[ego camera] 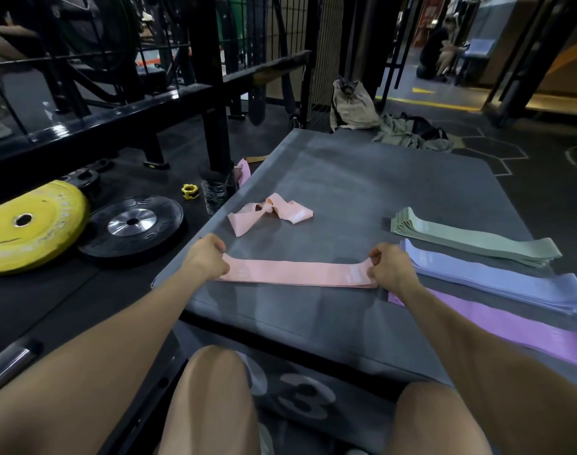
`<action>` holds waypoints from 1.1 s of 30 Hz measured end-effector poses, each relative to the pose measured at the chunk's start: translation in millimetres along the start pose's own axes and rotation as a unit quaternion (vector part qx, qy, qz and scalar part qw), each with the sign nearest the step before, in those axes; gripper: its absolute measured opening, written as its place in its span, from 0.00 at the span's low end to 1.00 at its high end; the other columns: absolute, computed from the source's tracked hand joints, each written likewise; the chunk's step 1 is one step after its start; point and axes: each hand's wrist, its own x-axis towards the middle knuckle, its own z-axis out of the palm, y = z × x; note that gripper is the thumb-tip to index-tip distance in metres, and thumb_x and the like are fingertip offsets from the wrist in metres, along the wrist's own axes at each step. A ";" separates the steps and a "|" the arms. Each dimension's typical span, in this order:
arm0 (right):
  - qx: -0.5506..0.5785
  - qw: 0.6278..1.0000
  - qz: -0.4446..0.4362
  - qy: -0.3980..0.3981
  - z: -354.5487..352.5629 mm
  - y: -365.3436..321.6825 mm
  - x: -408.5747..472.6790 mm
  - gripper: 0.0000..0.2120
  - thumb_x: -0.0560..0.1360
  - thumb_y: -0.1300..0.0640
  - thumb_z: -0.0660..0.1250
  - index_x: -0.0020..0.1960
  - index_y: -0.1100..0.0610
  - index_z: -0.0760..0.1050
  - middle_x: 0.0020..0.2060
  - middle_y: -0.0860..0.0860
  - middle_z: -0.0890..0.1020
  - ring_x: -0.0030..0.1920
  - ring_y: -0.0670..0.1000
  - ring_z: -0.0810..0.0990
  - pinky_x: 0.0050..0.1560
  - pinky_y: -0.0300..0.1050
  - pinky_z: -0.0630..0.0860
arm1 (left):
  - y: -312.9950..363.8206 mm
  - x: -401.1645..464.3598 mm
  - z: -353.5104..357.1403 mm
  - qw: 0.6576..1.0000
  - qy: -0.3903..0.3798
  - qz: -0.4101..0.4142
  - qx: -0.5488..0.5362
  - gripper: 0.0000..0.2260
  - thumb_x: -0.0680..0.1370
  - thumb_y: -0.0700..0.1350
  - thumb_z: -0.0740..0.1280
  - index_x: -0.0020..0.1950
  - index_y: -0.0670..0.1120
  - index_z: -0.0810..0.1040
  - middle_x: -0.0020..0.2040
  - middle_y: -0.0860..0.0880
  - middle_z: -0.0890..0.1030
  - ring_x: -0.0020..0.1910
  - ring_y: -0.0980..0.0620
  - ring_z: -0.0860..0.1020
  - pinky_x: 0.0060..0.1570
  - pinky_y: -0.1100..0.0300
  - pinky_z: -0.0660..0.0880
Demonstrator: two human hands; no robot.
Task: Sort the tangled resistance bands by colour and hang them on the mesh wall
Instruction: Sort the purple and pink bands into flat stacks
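Flat pink band (297,274) on the grey mat (346,178), pinched at its ends by the left hand (206,259) and right hand (390,269). Behind it, tangled pink bands (270,213) (unsorted); to the right, green (471,239), blue (497,279) and purple (517,326) stacks.

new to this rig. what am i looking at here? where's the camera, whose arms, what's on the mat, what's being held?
No robot here: a person wears one wide-angle camera on the head, looking down at their own bare arms and knees. The left hand and right hand each pinch one end of a flat pink resistance band stretched straight on the grey padded mat. Beyond it lies a tangled pink band bunch. On the right are sorted stacks: sage-green bands, lavender-blue bands and purple bands. On the floor to the left lie a yellow weight plate and a black weight plate.
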 end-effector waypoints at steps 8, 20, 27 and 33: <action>-0.078 0.981 -0.172 -0.051 11.7 -42.1 -9.7 0.24 0.72 0.57 0.70 0.66 0.57 0.71 0.64 0.56 0.70 0.67 0.57 0.64 0.65 0.40 0.58 | -7.4 1.9 -6.8 0.989 -0.051 0.135 -0.013 0.27 0.71 0.41 0.72 0.68 0.48 0.69 0.69 0.45 0.61 0.67 0.47 0.67 0.60 0.60 0.68; -0.072 0.941 -0.263 -0.199 60.3 -86.5 -13.5 0.33 0.70 0.53 0.73 0.71 0.55 0.65 0.66 0.52 0.70 0.67 0.52 0.67 0.67 0.42 0.63 | -36.3 10.8 0.2 0.977 -0.096 0.189 0.034 0.28 0.66 0.44 0.77 0.65 0.49 0.73 0.64 0.48 0.72 0.62 0.48 0.72 0.62 0.59 0.67; -0.078 0.942 -0.265 -0.191 63.4 -88.0 -12.4 0.29 0.72 0.53 0.71 0.70 0.55 0.67 0.65 0.52 0.70 0.66 0.53 0.66 0.67 0.43 0.63 | -36.2 16.0 -1.3 0.974 -0.113 0.190 0.041 0.27 0.65 0.46 0.78 0.61 0.51 0.75 0.61 0.49 0.74 0.58 0.48 0.73 0.60 0.54 0.70; -0.065 0.941 -0.262 -0.202 58.4 -92.8 -6.3 0.30 0.72 0.50 0.71 0.70 0.56 0.66 0.65 0.53 0.71 0.66 0.52 0.68 0.66 0.41 0.63 | -20.9 14.6 -6.8 0.968 -0.115 0.218 0.039 0.26 0.70 0.51 0.74 0.66 0.49 0.71 0.64 0.49 0.70 0.63 0.51 0.70 0.59 0.64 0.64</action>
